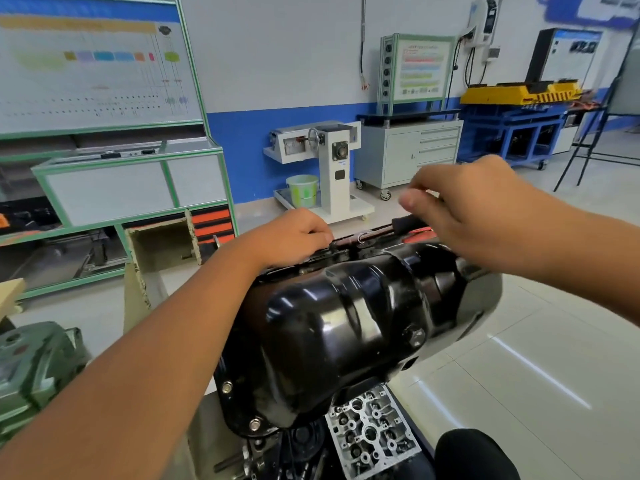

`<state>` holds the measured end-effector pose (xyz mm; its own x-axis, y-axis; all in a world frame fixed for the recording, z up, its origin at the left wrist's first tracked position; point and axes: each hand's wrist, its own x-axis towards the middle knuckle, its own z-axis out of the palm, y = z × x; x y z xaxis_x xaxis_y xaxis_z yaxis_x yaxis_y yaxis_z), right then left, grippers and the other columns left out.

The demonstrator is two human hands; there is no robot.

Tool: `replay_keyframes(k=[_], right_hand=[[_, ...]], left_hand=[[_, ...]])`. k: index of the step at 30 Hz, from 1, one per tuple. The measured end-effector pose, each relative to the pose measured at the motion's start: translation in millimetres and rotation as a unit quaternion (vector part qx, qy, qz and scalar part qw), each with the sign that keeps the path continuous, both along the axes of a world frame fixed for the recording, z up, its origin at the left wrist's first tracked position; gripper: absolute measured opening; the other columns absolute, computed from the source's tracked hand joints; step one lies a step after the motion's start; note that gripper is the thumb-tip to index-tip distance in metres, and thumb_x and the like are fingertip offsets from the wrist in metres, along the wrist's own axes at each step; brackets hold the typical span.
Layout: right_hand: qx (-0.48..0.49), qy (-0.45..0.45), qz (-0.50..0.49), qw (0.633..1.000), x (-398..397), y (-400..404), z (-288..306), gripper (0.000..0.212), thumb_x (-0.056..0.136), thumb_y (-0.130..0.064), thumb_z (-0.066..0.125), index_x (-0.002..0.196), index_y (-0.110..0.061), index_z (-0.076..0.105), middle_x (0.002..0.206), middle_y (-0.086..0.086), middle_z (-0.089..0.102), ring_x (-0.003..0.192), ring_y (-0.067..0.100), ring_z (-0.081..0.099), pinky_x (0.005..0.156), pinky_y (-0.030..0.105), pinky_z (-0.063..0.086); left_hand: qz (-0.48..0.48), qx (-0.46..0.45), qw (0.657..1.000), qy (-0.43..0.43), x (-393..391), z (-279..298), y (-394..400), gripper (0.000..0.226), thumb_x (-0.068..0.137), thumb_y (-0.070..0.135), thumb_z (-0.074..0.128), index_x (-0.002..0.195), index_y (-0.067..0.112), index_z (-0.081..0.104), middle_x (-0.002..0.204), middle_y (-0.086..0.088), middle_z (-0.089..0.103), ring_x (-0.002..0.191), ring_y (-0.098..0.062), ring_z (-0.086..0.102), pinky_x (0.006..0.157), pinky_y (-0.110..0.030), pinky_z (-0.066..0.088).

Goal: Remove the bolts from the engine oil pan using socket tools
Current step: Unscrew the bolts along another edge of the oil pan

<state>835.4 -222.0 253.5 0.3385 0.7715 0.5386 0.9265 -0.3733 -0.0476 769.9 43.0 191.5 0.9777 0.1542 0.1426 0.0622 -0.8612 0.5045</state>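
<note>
Head view: the black oil pan [346, 327] sits upturned on the engine, centre frame, with bolts [255, 424] still in its near flange. Along the far flange lies a ratchet handle [377, 232]. The left hand [294, 233] curls over its socket end; what its grip pinches is hidden. The right hand [464, 206] hovers above the handle, fingers loosely bent, holding nothing. The steel pan looks rigid, glossy, likely slippery; the flange edges offer the best hold. A green bucket [302, 190] stands behind.
</note>
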Motion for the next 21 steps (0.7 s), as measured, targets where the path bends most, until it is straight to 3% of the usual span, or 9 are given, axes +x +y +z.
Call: replay_keyframes(k=[2,4,6,8,10,13,15,18,21], right_hand=[[-0.014,-0.040,0.039,0.998,-6,1,-2,0.036,0.096,-0.045,0.043,0.108,-0.018,0.064,0.065,0.002,0.059,0.058,0.023,0.057,0.056,0.039,0.052],[-0.086,-0.159,0.133,0.974,-11,0,-2,0.016,0.097,-0.028,0.056,0.103,-0.014,0.063,0.070,0.005,0.055,0.057,0.029,0.054,0.052,0.043,0.052],[-0.133,-0.243,0.183,0.943,-9,-1,1,0.005,0.090,-0.006,0.068,0.093,-0.008,0.065,0.074,0.006,0.053,0.062,0.030,0.052,0.051,0.044,0.050],[-0.119,-0.239,0.202,0.942,-3,-1,4,0.012,0.084,0.004,0.071,0.089,-0.008,0.070,0.082,0.007,0.061,0.072,0.030,0.057,0.058,0.045,0.052],[-0.085,-0.178,0.197,0.960,-4,0,3,0.013,0.086,-0.004,0.072,0.097,-0.012,0.074,0.087,0.005,0.069,0.079,0.027,0.064,0.067,0.043,0.055],[-0.017,-0.056,0.048,0.997,-4,3,0,0.042,0.093,-0.053,0.050,0.117,-0.022,0.065,0.068,-0.001,0.063,0.071,0.024,0.063,0.062,0.038,0.054],[-0.012,-0.017,-0.015,1.000,-2,5,1,0.040,0.093,-0.055,0.046,0.110,-0.024,0.063,0.061,-0.005,0.053,0.069,0.027,0.061,0.060,0.036,0.049],[-0.063,-0.105,0.112,0.986,-12,2,5,0.008,0.096,-0.027,0.065,0.092,-0.019,0.063,0.066,0.000,0.053,0.061,0.025,0.054,0.057,0.041,0.053],[-0.170,-0.236,0.180,0.940,-20,0,11,0.016,0.083,0.003,0.069,0.083,-0.012,0.064,0.075,0.005,0.054,0.067,0.026,0.050,0.055,0.045,0.048]], left_hand=[[-0.003,-0.030,1.000,0.009,-2,0,2,0.030,0.105,0.019,0.054,0.082,0.031,0.069,0.072,0.020,0.067,0.070,0.004,0.059,0.068,-0.024,0.042],[-0.008,-0.047,0.999,0.014,-2,1,3,0.034,0.105,0.017,0.053,0.080,0.034,0.067,0.061,0.027,0.064,0.062,0.011,0.056,0.065,-0.021,0.040],[0.000,-0.057,0.998,0.018,-1,2,1,0.029,0.104,0.018,0.055,0.085,0.032,0.071,0.071,0.025,0.069,0.069,0.010,0.059,0.069,-0.021,0.044],[0.013,-0.061,0.998,0.020,0,3,-1,0.024,0.101,0.016,0.057,0.091,0.029,0.075,0.091,0.011,0.075,0.079,0.000,0.062,0.075,-0.026,0.048],[0.020,-0.058,0.998,0.024,1,3,-2,0.022,0.099,0.015,0.059,0.094,0.027,0.077,0.095,0.007,0.075,0.078,0.001,0.061,0.072,-0.022,0.047],[0.009,-0.045,0.999,0.026,1,3,-2,0.017,0.098,0.017,0.062,0.101,0.025,0.077,0.093,0.012,0.073,0.083,-0.001,0.063,0.075,-0.020,0.046],[-0.002,-0.038,0.999,0.029,1,3,-3,0.020,0.098,0.018,0.064,0.113,0.025,0.076,0.099,0.009,0.073,0.091,-0.007,0.065,0.083,-0.024,0.049],[-0.015,-0.029,0.999,0.035,1,4,-4,0.030,0.099,0.018,0.064,0.127,0.025,0.071,0.112,0.003,0.073,0.102,-0.012,0.066,0.093,-0.029,0.050],[-0.022,-0.010,0.999,0.038,-1,2,-3,0.020,0.100,0.021,0.063,0.114,0.029,0.074,0.108,0.006,0.074,0.100,-0.013,0.066,0.090,-0.030,0.050]])
